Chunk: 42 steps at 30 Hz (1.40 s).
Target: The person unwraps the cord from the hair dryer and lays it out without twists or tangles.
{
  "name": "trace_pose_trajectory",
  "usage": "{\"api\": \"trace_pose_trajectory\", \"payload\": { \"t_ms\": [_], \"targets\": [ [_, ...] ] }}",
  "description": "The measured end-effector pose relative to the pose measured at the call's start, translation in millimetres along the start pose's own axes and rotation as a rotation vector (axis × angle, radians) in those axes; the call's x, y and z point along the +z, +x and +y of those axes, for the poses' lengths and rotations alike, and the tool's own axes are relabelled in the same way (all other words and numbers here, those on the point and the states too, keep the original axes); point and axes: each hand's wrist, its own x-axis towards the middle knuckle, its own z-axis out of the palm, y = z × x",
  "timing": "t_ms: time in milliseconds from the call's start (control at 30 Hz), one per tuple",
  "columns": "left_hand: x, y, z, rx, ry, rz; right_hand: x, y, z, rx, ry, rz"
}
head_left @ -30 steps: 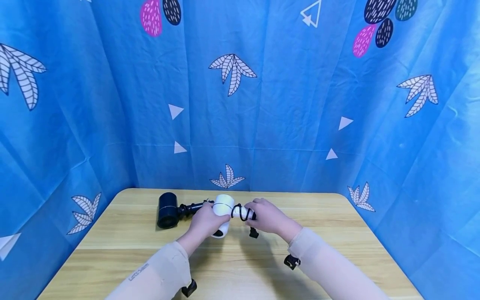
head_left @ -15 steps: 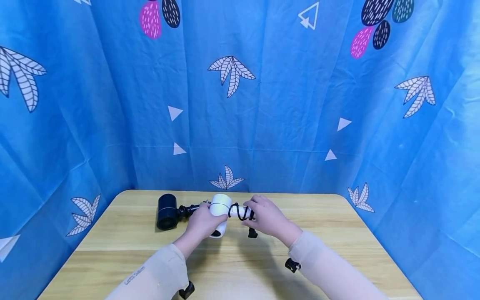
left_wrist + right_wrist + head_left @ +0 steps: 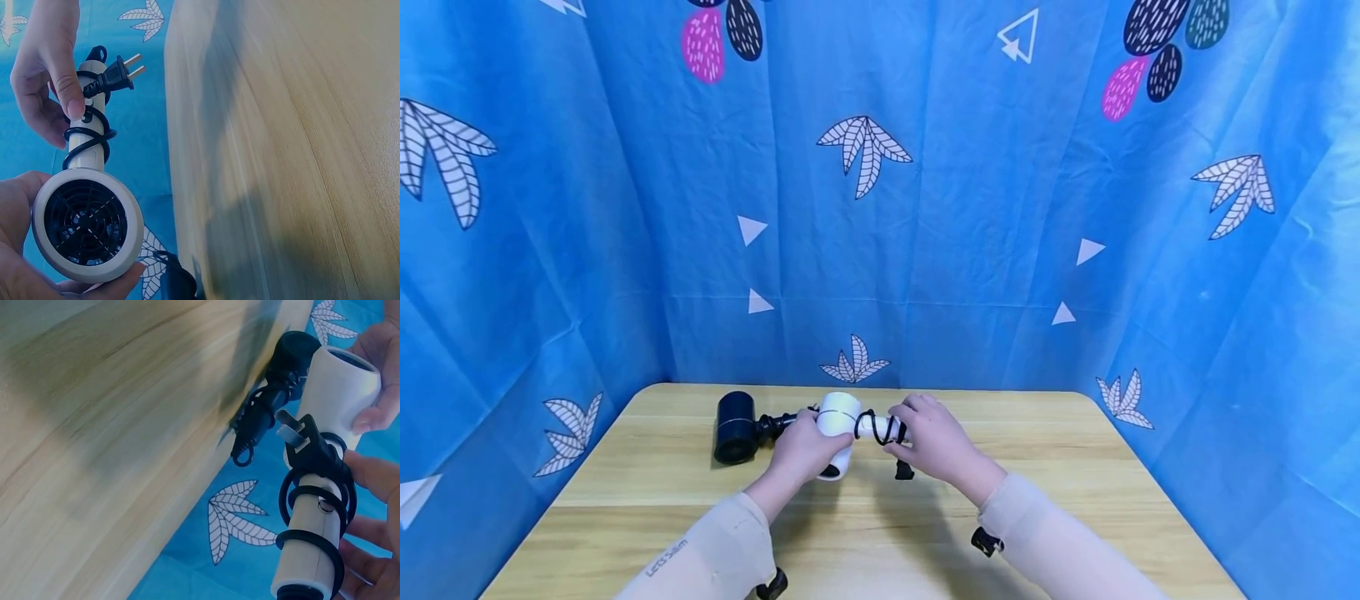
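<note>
A white hair dryer (image 3: 838, 408) is held above the table, its round black grille (image 3: 85, 222) facing the left wrist camera. My left hand (image 3: 805, 450) grips the barrel, thumb on the near side. My right hand (image 3: 932, 437) is at the handle (image 3: 306, 550), its thumb lying along it in the left wrist view and fingers round the far side. Loops of black cord (image 3: 87, 149) wind around that handle. A two-pin plug (image 3: 115, 76) sticks out from the cord beside the right thumb.
A black hair dryer (image 3: 735, 429) lies on the wooden table (image 3: 647, 475) at the back left, its handle running behind my left hand. A blue patterned curtain (image 3: 985, 208) encloses the table at the back and both sides.
The white hair dryer has shifted slightly left along with my left hand. My right fingers have moved a little on the handle. The black hair dryer stays where it was.
</note>
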Motion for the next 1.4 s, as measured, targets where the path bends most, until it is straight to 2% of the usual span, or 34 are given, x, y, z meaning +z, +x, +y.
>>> {"api": "trace_pose_trajectory", "payload": {
  "t_ms": [400, 700, 800, 1167, 1400],
  "targets": [
    [-2.1, 1.2, -0.3, 0.002, -0.003, 0.011, -4.0, -3.0, -11.8, 0.031, -0.041, 0.068],
    [-4.5, 0.8, -1.1, -0.002, 0.009, 0.018, -1.4, -8.2, -18.2, 0.053, -0.108, 0.213],
    [-5.1, -0.3, -1.1, 0.001, 0.02, 0.016, -1.4, -9.5, -21.0, 0.054, -0.115, 0.236],
    [-2.6, -1.3, -5.4, -0.01, 0.012, 0.014, 1.8, -12.6, -31.5, 0.1, -0.16, 0.215],
    [-4.2, -2.0, -4.8, -0.005, 0.01, 0.006, 5.2, -12.9, -35.6, 0.1, -0.187, 0.239]
  ]
}}
